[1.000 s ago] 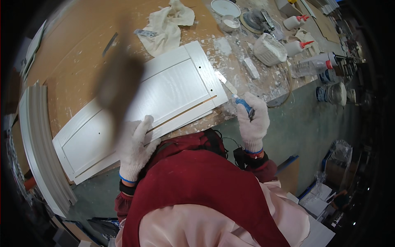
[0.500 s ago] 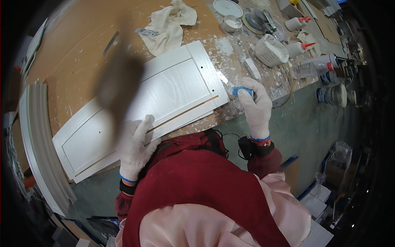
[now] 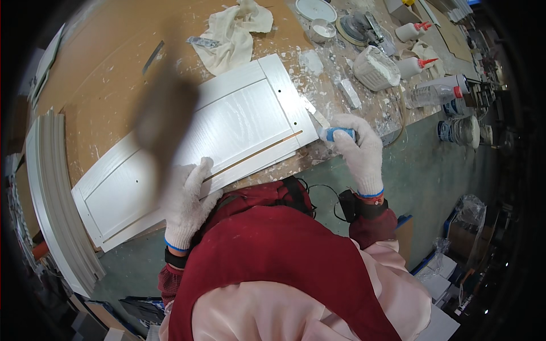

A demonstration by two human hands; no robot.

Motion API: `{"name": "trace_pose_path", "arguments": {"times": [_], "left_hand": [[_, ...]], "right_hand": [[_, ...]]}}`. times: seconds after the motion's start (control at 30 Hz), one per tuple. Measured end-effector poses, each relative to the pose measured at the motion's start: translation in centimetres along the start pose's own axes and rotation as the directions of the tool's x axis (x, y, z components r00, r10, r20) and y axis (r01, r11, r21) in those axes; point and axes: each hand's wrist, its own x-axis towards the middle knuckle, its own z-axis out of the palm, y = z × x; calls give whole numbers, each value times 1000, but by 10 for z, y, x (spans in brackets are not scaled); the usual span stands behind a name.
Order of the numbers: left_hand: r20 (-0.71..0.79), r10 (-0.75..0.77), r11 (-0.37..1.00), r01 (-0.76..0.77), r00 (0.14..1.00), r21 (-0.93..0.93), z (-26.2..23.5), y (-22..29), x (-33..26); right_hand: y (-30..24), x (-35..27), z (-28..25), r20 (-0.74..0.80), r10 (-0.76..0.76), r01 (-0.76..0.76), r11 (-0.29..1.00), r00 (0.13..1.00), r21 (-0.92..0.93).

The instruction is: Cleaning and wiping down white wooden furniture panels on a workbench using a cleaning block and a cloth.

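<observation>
Worker at a paint-spattered bench [image 3: 108,113], seen from within the room; clock positions are taken about the white panel [image 3: 239,125], twelve being the far side of the bench. The panel lies flat and slantwise, its right end pointing between two and three o'clock, with part of a second white board [image 3: 273,165] showing under its near edge.

Right hand [image 3: 359,149], gloved, at three o'clock: closed around the blue handle of a scraper [image 3: 340,134]. The blade points to about ten o'clock, its tip just beside the panel's right edge; contact cannot be told. Left hand [image 3: 187,199], gloved, between six and seven: set at the panel's near edge, two digits parted. A blurred dark shape [image 3: 165,113] covers the rest, so whether it grips or merely rests cannot be told.

Surroundings: at twelve, a crumpled cloth [image 3: 233,40]; between one and two, a sander [image 3: 354,28]; at two, a whitish tub [image 3: 375,69] and two red-tipped bottles [image 3: 410,67]; between two and three, a white block [image 3: 349,94]; between eight and nine, a stack of pale mouldings [image 3: 54,199].
</observation>
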Motion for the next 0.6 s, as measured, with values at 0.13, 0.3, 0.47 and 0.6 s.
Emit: {"name": "trace_pose_path", "arguments": {"times": [0.13, 0.3, 0.47, 0.6], "left_hand": [[16, -12, 1000, 12, 1000, -15, -1, 1, 2], [15, -29, 999, 29, 999, -25, -1, 2, 2], [4, -28, 1000, 28, 1000, -10, 1, 2, 1], [10, -17, 1000, 18, 1000, -23, 1, 1, 2]], "right_hand": [[11, 3, 8, -92, -144, 142, 990, 985, -20], [2, -8, -1, -4, -135, 133, 984, 991, -115], [8, -21, 9, -39, -220, 219, 975, 975, -41], [-2, -36, 30, -50, -193, 196, 979, 980, 63]]}}
